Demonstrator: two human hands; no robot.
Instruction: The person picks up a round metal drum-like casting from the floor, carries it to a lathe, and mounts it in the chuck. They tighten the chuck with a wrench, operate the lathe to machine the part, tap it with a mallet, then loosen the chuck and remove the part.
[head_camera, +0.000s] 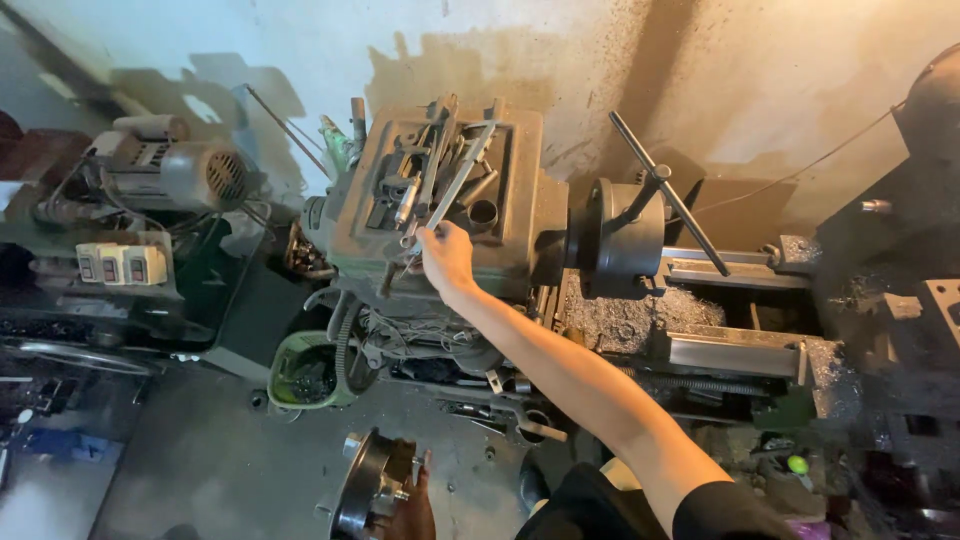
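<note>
We pinch a wrench (455, 190) with our right hand (447, 258) | left hand (412, 510) grips a chuck (368, 492) | lathe (620, 240) untouched

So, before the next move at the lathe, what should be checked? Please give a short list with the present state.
1. Right hand has hold of a tool in the tool tray on the headstock: ok, its fingers touch a long metal wrench.
2. Left hand grips the round chuck part firmly: cannot tell, mostly out of view.
3. Chuck key taken out of the lathe chuck: not ok, it sits in it.
4. Bed free of chips: not ok, swarf lies below the chuck.
5. Spindle stopped: cannot tell.
</note>
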